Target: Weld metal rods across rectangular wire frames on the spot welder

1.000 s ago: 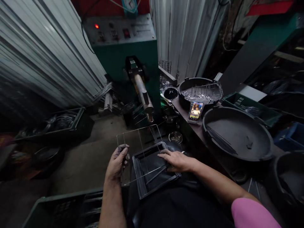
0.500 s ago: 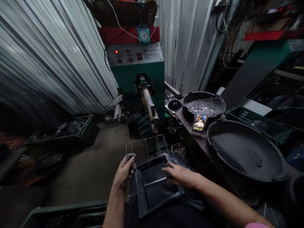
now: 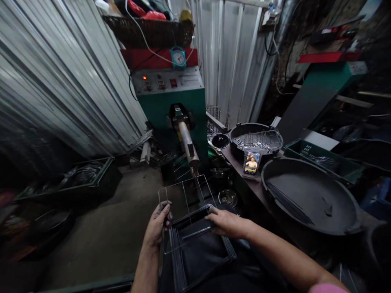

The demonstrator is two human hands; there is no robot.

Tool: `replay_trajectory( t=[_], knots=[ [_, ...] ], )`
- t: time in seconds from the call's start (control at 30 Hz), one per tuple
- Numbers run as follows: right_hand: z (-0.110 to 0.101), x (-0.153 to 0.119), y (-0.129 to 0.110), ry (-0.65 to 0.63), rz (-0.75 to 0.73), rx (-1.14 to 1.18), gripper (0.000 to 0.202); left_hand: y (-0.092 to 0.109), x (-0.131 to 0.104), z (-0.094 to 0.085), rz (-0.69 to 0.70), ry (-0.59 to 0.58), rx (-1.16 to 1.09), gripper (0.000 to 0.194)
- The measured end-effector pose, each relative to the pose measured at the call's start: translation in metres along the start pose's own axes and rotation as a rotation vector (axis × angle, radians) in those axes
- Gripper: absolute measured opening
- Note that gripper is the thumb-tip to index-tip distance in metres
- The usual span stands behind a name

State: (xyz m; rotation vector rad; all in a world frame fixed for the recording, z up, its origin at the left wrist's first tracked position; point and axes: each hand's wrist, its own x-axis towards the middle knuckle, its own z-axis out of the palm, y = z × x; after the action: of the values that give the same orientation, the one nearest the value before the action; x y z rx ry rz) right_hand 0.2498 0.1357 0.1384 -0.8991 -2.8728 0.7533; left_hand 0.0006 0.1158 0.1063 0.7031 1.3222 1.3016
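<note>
My left hand (image 3: 159, 223) is closed around the left side of a thin rectangular wire frame (image 3: 183, 182) with cross wires. My right hand (image 3: 226, 222) has its fingers bent at the frame's right side, pinching it; the exact contact is partly hidden. The far edge of this frame reaches just under the tip of a metal electrode arm (image 3: 190, 152) on a green welding machine (image 3: 159, 97). Beneath both hands, a stack of similar wire frames (image 3: 178, 260) lies on my lap over dark clothing.
To the right, a bench holds a wide black pan (image 3: 308, 195) with dark rods, another pan (image 3: 236, 136) full of wire pieces, and a lit phone (image 3: 252, 163). A metal bowl (image 3: 227, 197) sits low beside the machine. On the left floor stands a green crate (image 3: 105, 175) of wire parts.
The view has tilted up slightly, so the machine and bench sit lower and a little further left. Both hands keep their hold on the wire frame, which has barely moved relative to the electrode.
</note>
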Motion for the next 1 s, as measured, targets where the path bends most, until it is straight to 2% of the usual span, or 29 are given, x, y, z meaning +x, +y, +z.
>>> replay_trajectory(
  t=[0.17, 0.3, 0.47, 0.83, 0.93, 1.0],
  knots=[
    [-0.002, 0.003, 0.001, 0.003, 0.003, -0.003, 0.047, 0.003, 0.002, 0.000, -0.019, 0.008, 0.011, 0.036],
    [-0.001, 0.002, 0.001, 0.041, -0.049, 0.008, 0.043, 0.005, -0.001, -0.002, -0.053, 0.017, 0.018, 0.038],
    [0.003, 0.000, 0.005, 0.036, -0.035, -0.030, 0.043, 0.000, -0.002, -0.002, -0.081, 0.039, 0.028, 0.043],
    [0.006, 0.002, 0.016, 0.074, -0.086, -0.134, 0.049, 0.001, 0.000, -0.001, -0.040, 0.087, 0.090, 0.043],
    [0.003, 0.007, 0.022, 0.128, -0.097, -0.135, 0.053, 0.004, 0.007, 0.000, -0.044, 0.095, 0.065, 0.043],
    [0.002, 0.009, 0.029, 0.208, -0.119, -0.107, 0.056, 0.008, 0.014, 0.000, -0.042, 0.105, 0.050, 0.043]
  ],
)
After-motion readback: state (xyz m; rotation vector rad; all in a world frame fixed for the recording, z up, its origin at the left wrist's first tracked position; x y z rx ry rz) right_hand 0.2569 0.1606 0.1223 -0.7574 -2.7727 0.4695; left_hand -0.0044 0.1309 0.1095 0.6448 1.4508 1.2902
